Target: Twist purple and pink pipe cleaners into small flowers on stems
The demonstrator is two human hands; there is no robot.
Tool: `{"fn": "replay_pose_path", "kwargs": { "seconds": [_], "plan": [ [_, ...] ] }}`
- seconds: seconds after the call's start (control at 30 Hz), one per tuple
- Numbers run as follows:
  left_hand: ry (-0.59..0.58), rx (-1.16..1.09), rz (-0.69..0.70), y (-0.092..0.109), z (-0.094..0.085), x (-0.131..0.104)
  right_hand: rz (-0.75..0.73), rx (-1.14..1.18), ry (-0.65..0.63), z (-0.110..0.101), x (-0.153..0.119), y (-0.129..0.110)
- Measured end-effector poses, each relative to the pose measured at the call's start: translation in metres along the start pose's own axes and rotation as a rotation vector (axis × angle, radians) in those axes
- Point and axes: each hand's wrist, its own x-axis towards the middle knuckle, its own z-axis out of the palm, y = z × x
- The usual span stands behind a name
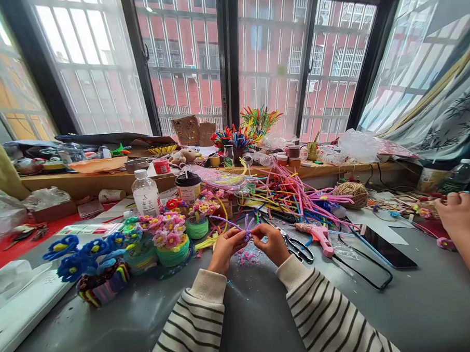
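Observation:
A small purple pipe-cleaner piece (247, 231) with several thin stems fanning upward is held between both hands near the middle of the table. My left hand (227, 249) pinches it from the left, thumb and fingers together. From the right, my right hand (272, 244) closes its thumb and forefinger at the piece's edge. Below the hands, pink scraps (247, 257) and glitter lie on the grey table (260, 320). Black-handled scissors (300, 250) rest just right of my right hand, beside a pink glue gun (320, 236).
Blue flowers (96, 248) and pink flowers (169, 232) in pots stand left, near a bottle (145, 193) and cup (188, 186). Pipe cleaners (293, 189) pile up behind. A phone (386, 246) lies right; another person's hand (465, 218) is at the far right.

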Motion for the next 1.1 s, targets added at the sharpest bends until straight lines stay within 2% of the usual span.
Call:
{"fn": "replay_pose_path", "kwargs": {
  "seconds": [0.27, 0.43, 0.7, 0.9, 1.0, 1.1],
  "plan": [
    [-0.015, -0.024, -0.003, -0.0027, -0.0010, 0.0024, -0.301, -0.404, -0.030, 0.0005, -0.0003, 0.0030],
    [-0.020, -0.041, -0.010, -0.0036, -0.0014, 0.0040, -0.346, -0.468, -0.042, 0.0003, -0.0001, 0.0031],
    [-0.019, -0.036, -0.017, -0.0036, -0.0019, 0.0044, -0.277, -0.357, -0.018, 0.0010, -0.0015, 0.0029],
    [-0.049, -0.037, -0.027, -0.0014, 0.0002, 0.0017, -0.003, -0.062, 0.073, 0.0048, -0.0034, 0.0009],
    [-0.102, -0.023, -0.038, -0.0010, 0.0003, 0.0011, 0.089, 0.056, 0.054, 0.0053, -0.0025, -0.0030],
    [-0.117, 0.008, 0.016, -0.0026, -0.0019, 0.0029, 0.139, 0.098, 0.026, -0.0022, 0.0012, -0.0040]
  ]
}}
